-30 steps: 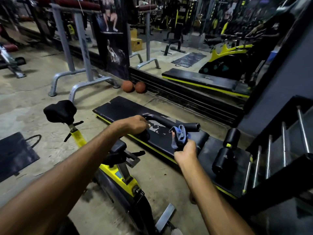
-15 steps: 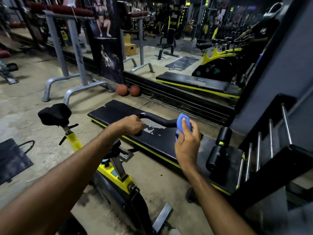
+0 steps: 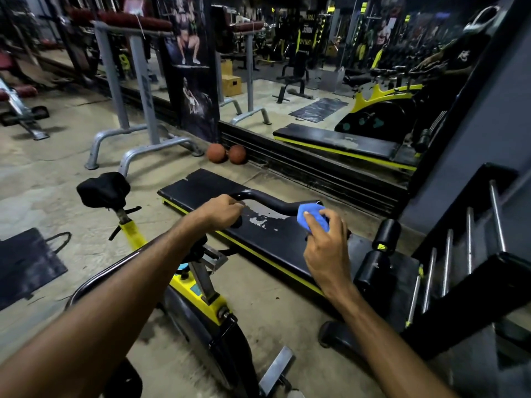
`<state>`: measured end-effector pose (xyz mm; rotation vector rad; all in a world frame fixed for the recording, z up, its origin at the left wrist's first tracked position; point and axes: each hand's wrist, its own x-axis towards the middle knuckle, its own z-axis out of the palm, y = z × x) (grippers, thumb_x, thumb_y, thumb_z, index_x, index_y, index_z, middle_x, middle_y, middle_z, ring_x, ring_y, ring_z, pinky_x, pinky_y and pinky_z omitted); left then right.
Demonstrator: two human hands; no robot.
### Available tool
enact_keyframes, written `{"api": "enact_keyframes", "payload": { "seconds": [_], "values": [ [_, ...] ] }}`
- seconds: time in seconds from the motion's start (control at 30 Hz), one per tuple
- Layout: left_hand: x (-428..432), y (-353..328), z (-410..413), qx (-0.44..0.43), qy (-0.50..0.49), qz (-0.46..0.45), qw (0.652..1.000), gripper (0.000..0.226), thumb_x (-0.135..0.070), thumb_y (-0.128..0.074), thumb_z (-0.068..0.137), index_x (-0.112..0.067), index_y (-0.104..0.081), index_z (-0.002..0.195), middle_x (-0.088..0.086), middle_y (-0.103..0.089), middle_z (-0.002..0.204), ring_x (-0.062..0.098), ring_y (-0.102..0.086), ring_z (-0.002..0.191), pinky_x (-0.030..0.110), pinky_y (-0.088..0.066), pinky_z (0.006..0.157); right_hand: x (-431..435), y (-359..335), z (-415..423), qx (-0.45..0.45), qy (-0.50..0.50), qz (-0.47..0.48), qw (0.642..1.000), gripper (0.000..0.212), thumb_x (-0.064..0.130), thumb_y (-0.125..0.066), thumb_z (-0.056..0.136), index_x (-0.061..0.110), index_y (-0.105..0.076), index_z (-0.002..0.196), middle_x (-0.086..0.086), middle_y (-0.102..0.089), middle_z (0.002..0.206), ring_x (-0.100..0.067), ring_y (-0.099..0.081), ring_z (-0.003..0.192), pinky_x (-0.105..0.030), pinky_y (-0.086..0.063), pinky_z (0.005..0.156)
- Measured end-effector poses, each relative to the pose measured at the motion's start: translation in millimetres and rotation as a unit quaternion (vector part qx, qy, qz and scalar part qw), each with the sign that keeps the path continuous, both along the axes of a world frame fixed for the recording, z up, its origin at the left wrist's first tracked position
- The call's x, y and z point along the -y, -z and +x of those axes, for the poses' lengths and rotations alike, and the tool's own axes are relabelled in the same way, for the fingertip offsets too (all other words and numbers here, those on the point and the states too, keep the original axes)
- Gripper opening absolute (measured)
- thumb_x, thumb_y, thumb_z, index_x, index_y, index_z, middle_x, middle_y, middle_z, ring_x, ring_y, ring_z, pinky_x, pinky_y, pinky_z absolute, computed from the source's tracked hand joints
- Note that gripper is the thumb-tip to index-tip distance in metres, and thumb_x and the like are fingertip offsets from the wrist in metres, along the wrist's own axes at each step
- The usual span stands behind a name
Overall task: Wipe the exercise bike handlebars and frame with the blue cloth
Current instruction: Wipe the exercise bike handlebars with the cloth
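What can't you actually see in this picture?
- Handlebar right end: head view, wrapped by the cloth and right hand.
- Its left grip: covered by the left hand.
- Bike frame: partly behind the left arm; its base is cut off by the bottom edge.
- Far signs: too small and dim to read.

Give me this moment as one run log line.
left hand: grips handlebar | right hand: holds blue cloth against handlebar end | stage: wiping handlebar
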<state>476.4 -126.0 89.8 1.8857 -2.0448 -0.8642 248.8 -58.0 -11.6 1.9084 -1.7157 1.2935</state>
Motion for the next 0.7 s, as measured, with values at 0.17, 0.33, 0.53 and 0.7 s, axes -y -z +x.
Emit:
{"api": "enact_keyframes", "payload": {
  "seconds": [0.17, 0.33, 0.53, 0.7],
  "values": [
    [-1.8, -5.9, 13.1, -0.037, 0.003, 0.013, 0.999, 0.028, -0.028, -0.047, 0.101, -0.016, -0.071, 0.093, -0.001, -0.066, 0.088, 0.016, -0.058, 0.085, 0.031, -0.046, 0.076, -9.4, -5.6, 32.5, 0.115, -0.129, 0.044, 0.984, 0.033, 0.013, -0.055, 0.091, 0.011, -0.067, 0.122, -0.005, -0.054, 0.113, -0.015, -0.056, 0.098, -0.017, -0.045, 0.087],
    [-14.2, -10.3, 42.7, -0.002, -0.051, 0.007, 0.999, 0.029, -0.020, -0.046, 0.099, -0.014, -0.069, 0.115, 0.007, -0.070, 0.112, 0.022, -0.064, 0.102, 0.033, -0.049, 0.092, 23.0, -22.1, 79.4, 0.320, -0.184, 0.220, 0.903, 0.021, 0.011, -0.054, 0.094, 0.012, -0.068, 0.111, 0.004, -0.065, 0.100, -0.010, -0.059, 0.094, -0.010, -0.044, 0.078],
    [-30.2, -4.9, 64.3, 0.082, -0.130, 0.071, 0.986, 0.025, -0.016, -0.054, 0.091, -0.007, -0.069, 0.109, 0.014, -0.067, 0.109, 0.030, -0.064, 0.104, 0.035, -0.050, 0.086, 87.3, -17.3, 112.6, 0.592, -0.158, 0.428, 0.664, 0.020, -0.001, -0.046, 0.093, 0.011, -0.063, 0.095, -0.006, -0.060, 0.075, -0.015, -0.055, 0.058, -0.020, -0.045, 0.046],
    [-44.2, 1.3, 63.2, 0.074, -0.213, 0.074, 0.971, 0.034, -0.008, -0.047, 0.090, 0.002, -0.066, 0.117, 0.021, -0.065, 0.124, 0.033, -0.061, 0.113, 0.037, -0.049, 0.094, 127.2, 3.4, 133.9, 0.652, -0.202, 0.552, 0.479, 0.045, -0.004, -0.030, 0.093, 0.003, -0.067, 0.068, -0.015, -0.066, 0.063, -0.024, -0.062, 0.050, -0.031, -0.050, 0.047]
  ]
}}
